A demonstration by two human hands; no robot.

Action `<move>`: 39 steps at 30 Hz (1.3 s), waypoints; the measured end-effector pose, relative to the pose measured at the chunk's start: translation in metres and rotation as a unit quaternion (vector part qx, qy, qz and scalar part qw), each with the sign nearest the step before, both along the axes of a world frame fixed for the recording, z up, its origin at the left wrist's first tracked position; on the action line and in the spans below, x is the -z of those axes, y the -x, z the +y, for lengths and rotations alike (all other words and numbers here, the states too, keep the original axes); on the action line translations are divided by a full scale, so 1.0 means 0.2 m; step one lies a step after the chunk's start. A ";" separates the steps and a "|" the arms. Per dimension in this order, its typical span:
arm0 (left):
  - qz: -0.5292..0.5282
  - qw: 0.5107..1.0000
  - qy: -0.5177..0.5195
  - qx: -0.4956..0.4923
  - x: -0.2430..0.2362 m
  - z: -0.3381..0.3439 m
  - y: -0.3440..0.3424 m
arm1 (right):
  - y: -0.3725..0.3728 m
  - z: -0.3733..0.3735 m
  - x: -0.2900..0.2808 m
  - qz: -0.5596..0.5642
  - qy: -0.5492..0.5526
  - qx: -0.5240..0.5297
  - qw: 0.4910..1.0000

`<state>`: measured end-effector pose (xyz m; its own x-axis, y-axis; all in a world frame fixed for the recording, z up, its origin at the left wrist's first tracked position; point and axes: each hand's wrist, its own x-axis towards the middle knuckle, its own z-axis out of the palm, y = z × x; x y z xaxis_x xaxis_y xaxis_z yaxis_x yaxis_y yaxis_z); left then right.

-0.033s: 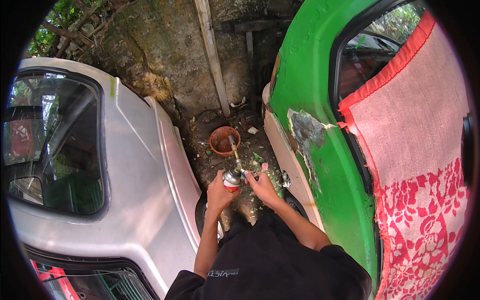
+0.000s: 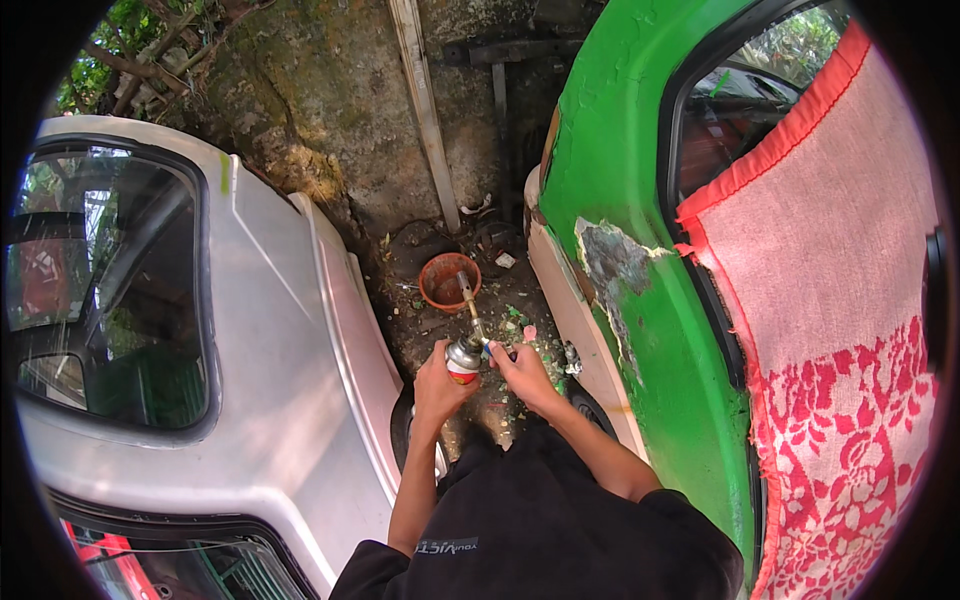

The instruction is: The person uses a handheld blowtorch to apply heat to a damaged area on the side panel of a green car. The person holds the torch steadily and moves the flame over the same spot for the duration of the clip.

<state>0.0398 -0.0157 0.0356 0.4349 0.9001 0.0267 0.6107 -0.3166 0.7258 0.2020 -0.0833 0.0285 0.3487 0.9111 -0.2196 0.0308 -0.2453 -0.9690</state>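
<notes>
My left hand [image 2: 436,388] is wrapped round a gas canister [image 2: 463,362] with a white and red label and a metal top. Fixed to the canister is a blowtorch head [image 2: 469,302], whose brass-coloured tube and grey nozzle point away from me. My right hand [image 2: 525,377] is closed at the base of the torch head, on its blue and dark part; the fingertips are partly hidden. From above, the nozzle overlaps the orange-brown plant pot [image 2: 437,268] on the ground. No flame shows at the nozzle.
A silver car [image 2: 270,380] stands close on my left. On my right is a green car [image 2: 640,170] with a bare, peeled patch [image 2: 612,262] and a red and pink cloth [image 2: 800,260] over it. Paint flakes litter the ground. A stained wall [image 2: 340,110] with a leaning plank [image 2: 428,120] rises ahead.
</notes>
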 end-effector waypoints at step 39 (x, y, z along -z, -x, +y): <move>-0.172 0.964 0.183 0.082 -0.02 0.00 0.26 | -0.16 0.40 0.04 0.334 0.073 0.024 0.939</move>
<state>-0.0128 -0.0166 0.0391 0.5936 0.7971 -0.1107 0.2767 -0.0729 0.9582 0.2342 -0.0026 0.0212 0.1292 0.8406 -0.5260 -0.5869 -0.3627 -0.7238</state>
